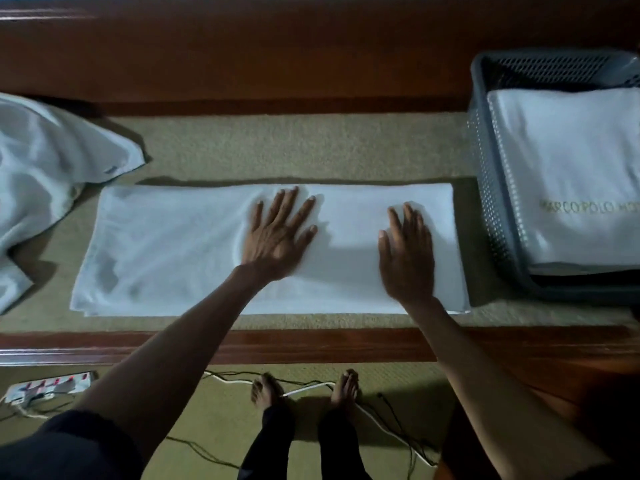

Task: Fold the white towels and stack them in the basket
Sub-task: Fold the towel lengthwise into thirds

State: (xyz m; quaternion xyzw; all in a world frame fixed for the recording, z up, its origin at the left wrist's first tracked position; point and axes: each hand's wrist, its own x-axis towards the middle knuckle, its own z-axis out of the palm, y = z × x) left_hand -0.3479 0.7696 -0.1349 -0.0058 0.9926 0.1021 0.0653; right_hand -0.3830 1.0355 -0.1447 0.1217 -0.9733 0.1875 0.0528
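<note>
A white towel [166, 251], folded into a long strip, lies flat on the green-topped bench. My left hand [277, 237] presses on its middle with fingers spread and straight. My right hand [407, 252] lies flat on the towel's right part, fingers straight and together. At the right stands a grey perforated basket [491, 174] holding a stack of folded white towels [568, 161] with gold lettering on the top one. A crumpled white towel [45, 174] sits at the left end of the bench.
The bench has a dark wooden front rail [311, 344] and a wooden back board [242, 64]. On the green floor below are my bare feet, a white power strip [48, 384] at the left and several loose cables.
</note>
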